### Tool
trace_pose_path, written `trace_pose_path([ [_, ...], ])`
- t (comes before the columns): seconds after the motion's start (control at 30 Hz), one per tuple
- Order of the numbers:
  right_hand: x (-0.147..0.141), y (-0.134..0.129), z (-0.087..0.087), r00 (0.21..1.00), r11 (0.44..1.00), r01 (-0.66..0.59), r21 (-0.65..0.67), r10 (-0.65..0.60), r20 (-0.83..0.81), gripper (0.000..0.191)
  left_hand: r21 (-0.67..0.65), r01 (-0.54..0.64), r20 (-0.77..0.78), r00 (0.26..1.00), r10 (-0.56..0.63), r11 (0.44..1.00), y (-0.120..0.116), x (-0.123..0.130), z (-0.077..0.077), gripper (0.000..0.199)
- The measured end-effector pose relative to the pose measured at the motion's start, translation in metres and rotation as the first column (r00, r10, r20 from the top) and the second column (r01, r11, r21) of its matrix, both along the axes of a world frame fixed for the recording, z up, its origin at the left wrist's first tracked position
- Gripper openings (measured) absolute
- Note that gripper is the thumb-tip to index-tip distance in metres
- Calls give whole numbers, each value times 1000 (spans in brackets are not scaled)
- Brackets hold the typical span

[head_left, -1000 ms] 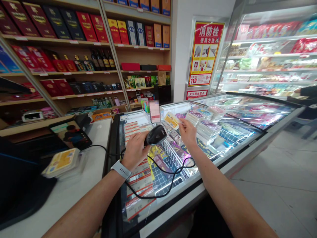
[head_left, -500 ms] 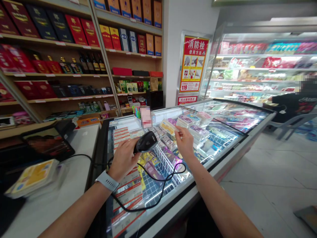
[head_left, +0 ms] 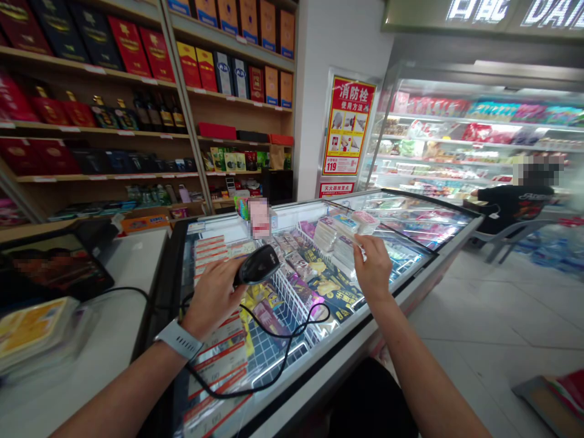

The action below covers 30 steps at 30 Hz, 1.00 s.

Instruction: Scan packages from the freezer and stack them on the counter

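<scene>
My left hand (head_left: pixel 214 296) is closed around a black barcode scanner (head_left: pixel 258 265) held above the glass-topped freezer (head_left: pixel 314 371). The scanner's looped black cable (head_left: pixel 292 353) hangs over the glass. On the right, my right hand (head_left: pixel 375 266) is closed at the edge of a pale flat pack (head_left: pixel 347 250), beside stacked flat packs (head_left: pixel 325 234) on the freezer top. The pack's label is hard to make out. More flat packs with yellow labels (head_left: pixel 31 331) lie stacked on the white counter at left, blurred.
A screen (head_left: pixel 55 267) stands on the counter (head_left: pixel 132 274). Shelves of boxes and bottles (head_left: pixel 150 112) line the wall behind. A person in a dark shirt (head_left: pixel 515 201) sits near the refrigerated shelves at right. A small pink item (head_left: pixel 260 219) stands at the freezer's far edge.
My right hand has moved right across the stacked packs, and the yellow face of the pack it held no longer shows. The view has turned slightly right; my left hand still holds the scanner.
</scene>
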State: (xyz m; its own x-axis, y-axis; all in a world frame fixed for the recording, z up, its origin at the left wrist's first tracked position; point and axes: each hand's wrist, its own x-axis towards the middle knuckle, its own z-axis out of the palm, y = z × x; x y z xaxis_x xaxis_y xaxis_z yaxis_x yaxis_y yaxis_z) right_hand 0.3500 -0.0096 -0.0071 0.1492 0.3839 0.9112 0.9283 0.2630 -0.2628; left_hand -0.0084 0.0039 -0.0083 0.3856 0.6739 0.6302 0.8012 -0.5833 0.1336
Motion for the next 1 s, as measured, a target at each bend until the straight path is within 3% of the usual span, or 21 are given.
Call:
trace_pose_path([
  [0.3,32,4,-15,983,990,127,-52,-119,140,27,16,1,-26,1000,-1,1000,1,0,0,32],
  [1.0,29,8,-23,969,987,148,-65,-131,210,27,32,-9,-68,998,12,999,-1,0,0,36],
])
